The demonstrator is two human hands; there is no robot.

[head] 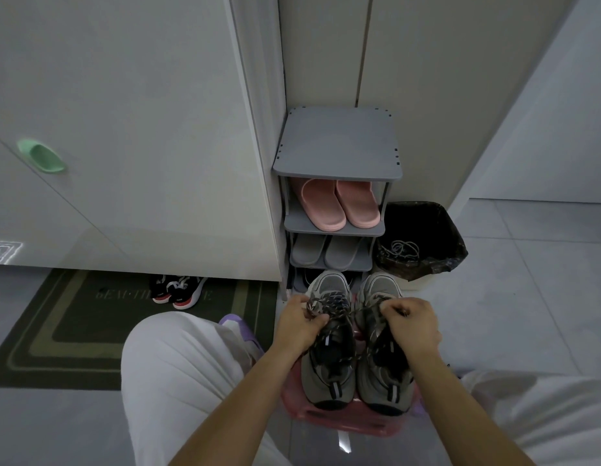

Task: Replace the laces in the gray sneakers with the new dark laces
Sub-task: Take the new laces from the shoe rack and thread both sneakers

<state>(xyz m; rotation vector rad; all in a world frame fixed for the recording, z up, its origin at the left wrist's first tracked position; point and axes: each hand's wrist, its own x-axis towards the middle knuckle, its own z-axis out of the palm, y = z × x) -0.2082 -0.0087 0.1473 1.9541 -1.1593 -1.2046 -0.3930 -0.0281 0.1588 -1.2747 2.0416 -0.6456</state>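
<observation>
The two gray sneakers [327, 378] sit side by side on a pink stool [346, 423], with their toes near its far edge. The left hand [297, 326] has its fingers [316, 320] curled tight on a dark lace [336, 302] over the left shoe. The right hand [415, 324] pinches a lace end over the right shoe. I think a hard tug could push a shoe off the stool's far edge. A loose pinch could let the lace end slip back out of its hole. Pulling one side more would leave the ends uneven.
</observation>
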